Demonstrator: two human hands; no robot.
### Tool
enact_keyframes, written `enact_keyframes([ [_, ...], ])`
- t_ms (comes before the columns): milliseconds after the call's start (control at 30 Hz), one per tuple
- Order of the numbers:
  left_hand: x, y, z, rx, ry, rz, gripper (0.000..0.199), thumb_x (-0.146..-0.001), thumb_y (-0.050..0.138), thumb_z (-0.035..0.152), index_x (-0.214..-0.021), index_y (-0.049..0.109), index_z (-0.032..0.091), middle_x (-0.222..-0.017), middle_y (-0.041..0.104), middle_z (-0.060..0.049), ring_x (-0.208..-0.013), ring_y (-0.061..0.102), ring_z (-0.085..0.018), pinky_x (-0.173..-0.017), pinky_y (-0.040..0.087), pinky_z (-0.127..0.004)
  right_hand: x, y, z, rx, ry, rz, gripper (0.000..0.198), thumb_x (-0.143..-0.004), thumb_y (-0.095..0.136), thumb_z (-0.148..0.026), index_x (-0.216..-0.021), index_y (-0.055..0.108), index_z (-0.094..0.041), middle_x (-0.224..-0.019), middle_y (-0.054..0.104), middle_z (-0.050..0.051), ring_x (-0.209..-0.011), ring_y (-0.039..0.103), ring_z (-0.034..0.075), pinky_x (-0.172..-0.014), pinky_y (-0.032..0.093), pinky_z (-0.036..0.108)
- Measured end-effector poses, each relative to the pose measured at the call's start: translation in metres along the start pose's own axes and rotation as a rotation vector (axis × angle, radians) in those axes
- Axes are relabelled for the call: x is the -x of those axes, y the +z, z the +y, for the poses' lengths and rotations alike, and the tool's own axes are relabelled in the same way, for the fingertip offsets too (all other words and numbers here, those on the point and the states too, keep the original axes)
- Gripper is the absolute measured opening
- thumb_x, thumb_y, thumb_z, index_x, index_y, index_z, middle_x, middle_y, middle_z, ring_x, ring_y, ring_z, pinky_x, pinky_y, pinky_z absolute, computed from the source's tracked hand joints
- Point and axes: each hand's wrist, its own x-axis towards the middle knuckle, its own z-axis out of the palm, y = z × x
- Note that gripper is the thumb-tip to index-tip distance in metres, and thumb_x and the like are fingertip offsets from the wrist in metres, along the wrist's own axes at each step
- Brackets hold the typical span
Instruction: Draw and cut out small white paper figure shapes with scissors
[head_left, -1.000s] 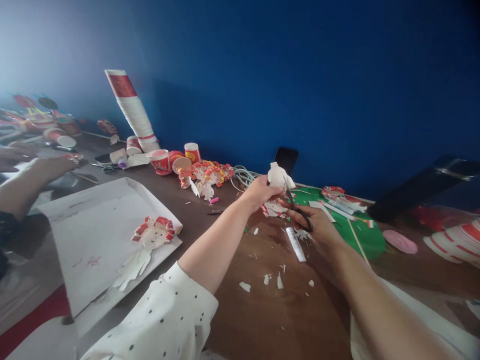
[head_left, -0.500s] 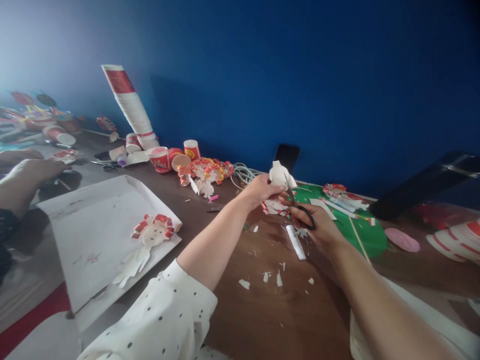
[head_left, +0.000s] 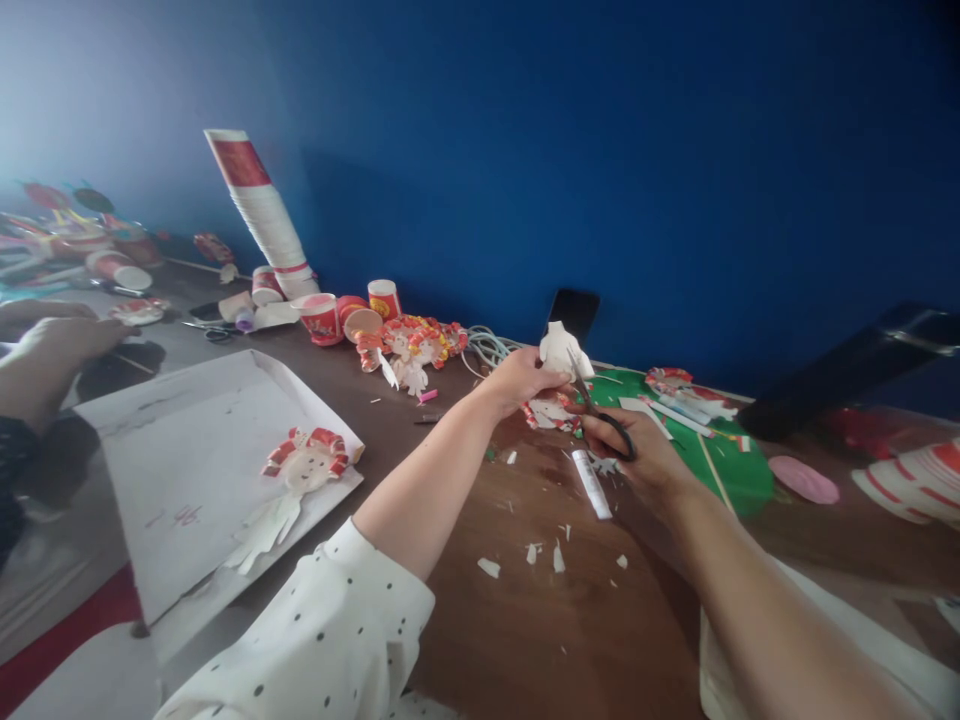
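Observation:
Pinched in my left hand is a white paper cutout, held up above the table. My right hand grips a pair of scissors by its dark handles, and the blades lie against the cutout's lower right part. Below my hands a red-and-white paper figure lies on the table, partly covered. A white glue stick rests just under the scissors. White paper scraps are scattered in front.
A tall leaning stack of paper cups stands at the back left, near red cups and a heap of paper figures. A phone leans on the wall. A green disc lies right. Another person's hand is at far left.
The scissors have shifted very slightly against the cutout, while my left hand stays almost still. At far left, the other person's hand has moved slightly left, away from a red-and-white paper piece.

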Motion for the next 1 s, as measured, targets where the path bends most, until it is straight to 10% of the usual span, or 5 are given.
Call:
enact_keyframes([
  [567, 0.006, 0.002, 0.009, 0.039, -0.04, -0.019, 0.011, -0.077, 0.068, 0.005, -0.08, 0.059, 0.011, -0.066, 0.067, -0.003, -0.061, 0.064, -0.01, -0.063, 0.049, -0.023, 0.004, -0.001, -0.01, 0.094, 0.002, -0.023, 0.034, -0.08, 0.065, -0.05, -0.075, 0.069, -0.017, -0.055, 0.047, -0.002, -0.052, 0.037, 0.01, -0.05, 0.03, 0.027],
  [1000, 0.009, 0.002, 0.014, 0.036, -0.07, -0.016, 0.011, -0.077, 0.067, 0.004, -0.079, 0.058, 0.01, -0.065, 0.067, -0.003, -0.059, 0.063, -0.009, -0.062, 0.049, -0.023, 0.004, -0.007, -0.016, 0.182, 0.041, -0.037, 0.044, -0.077, 0.066, -0.052, -0.1, 0.075, -0.016, -0.055, 0.046, -0.003, -0.051, 0.038, 0.01, -0.05, 0.03, 0.026],
])
